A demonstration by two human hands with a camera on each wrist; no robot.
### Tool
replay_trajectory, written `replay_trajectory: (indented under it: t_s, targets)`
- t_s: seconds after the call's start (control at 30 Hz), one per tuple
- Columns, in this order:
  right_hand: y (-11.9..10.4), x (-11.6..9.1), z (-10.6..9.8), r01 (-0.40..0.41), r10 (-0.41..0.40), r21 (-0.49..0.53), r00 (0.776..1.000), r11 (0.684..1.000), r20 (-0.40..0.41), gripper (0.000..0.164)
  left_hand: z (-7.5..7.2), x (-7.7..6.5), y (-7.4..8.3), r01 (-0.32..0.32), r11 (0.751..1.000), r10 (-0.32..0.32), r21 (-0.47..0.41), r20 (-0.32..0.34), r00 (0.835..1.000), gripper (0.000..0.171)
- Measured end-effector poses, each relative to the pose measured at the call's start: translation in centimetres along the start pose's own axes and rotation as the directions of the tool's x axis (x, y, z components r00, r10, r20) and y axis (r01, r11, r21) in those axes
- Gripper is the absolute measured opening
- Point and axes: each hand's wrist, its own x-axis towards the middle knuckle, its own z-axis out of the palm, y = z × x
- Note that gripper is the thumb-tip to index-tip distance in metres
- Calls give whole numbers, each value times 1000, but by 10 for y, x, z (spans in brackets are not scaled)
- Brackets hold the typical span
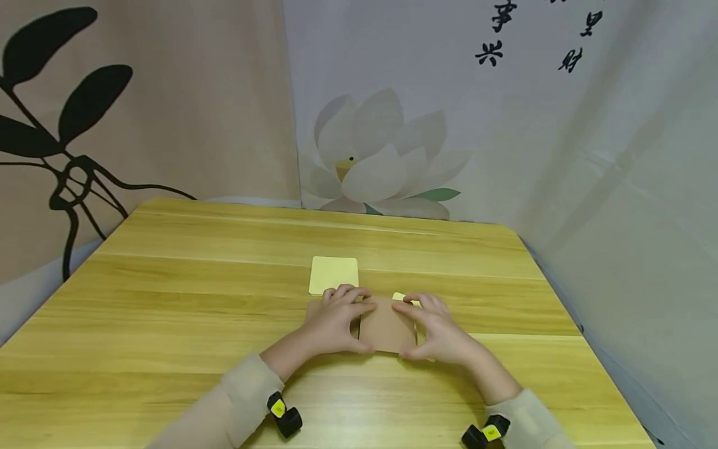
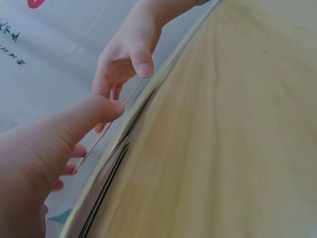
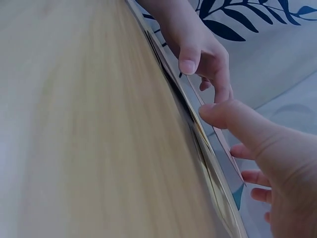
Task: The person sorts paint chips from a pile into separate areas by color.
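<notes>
Both hands hold a thin brown square card (image 1: 387, 327) just above the table, thumbs at its near edge and fingers at its far edge. My left hand (image 1: 336, 321) grips the left side, and my right hand (image 1: 440, 330) grips the right. Seen edge-on in the left wrist view, the card is a fine line between the thumbs and fingers. A pale yellow square card (image 1: 333, 274) with rounded corners lies beyond the left hand. Part of another yellow card (image 1: 399, 296) peeks out by the right fingers. Beneath, flat thin sheets (image 2: 106, 191) with dark edges lie on the table, mostly hidden.
The wooden table (image 1: 196, 299) reaches back to a hanging cloth (image 1: 392, 62) printed with a flower and writing. A black camera (image 1: 285, 416) sits on the left wrist and another (image 1: 485, 431) on the right.
</notes>
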Motion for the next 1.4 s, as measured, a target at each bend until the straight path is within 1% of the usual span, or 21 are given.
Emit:
replay_trajectory:
  t_s: [0.13,0.33,0.6,0.8,1.0,1.2,1.4]
  targets:
    - [-6,7,4,3,-3,-12,1000,1000,10,84,-4,-9,-4,1,1000,-1,-2,-24,1000,79]
    - [-17,18,8,15,-15,5,999,1000,31,81,-10,-21,-14,12,1000,-13,-22,-33,999,80]
    - [-29,34,16,76,-75,-14,997,997,29,82,-16,-37,-27,50,998,-52,-45,-38,998,82]
    - [-36,45,23,91,-90,-24,995,996,40,83,-22,-46,-35,58,997,-61,-53,-45,997,80]
    - [-43,54,30,103,-100,-55,993,993,58,84,-28,-57,-41,76,996,-78,-48,-36,996,81]
    - [-51,60,36,106,-101,-58,991,993,84,84,-32,-67,-45,98,994,-99,-50,-20,995,83]
    - [-53,63,39,99,-92,-58,990,993,109,83,-34,-72,-48,104,993,-105,-48,-14,994,82]
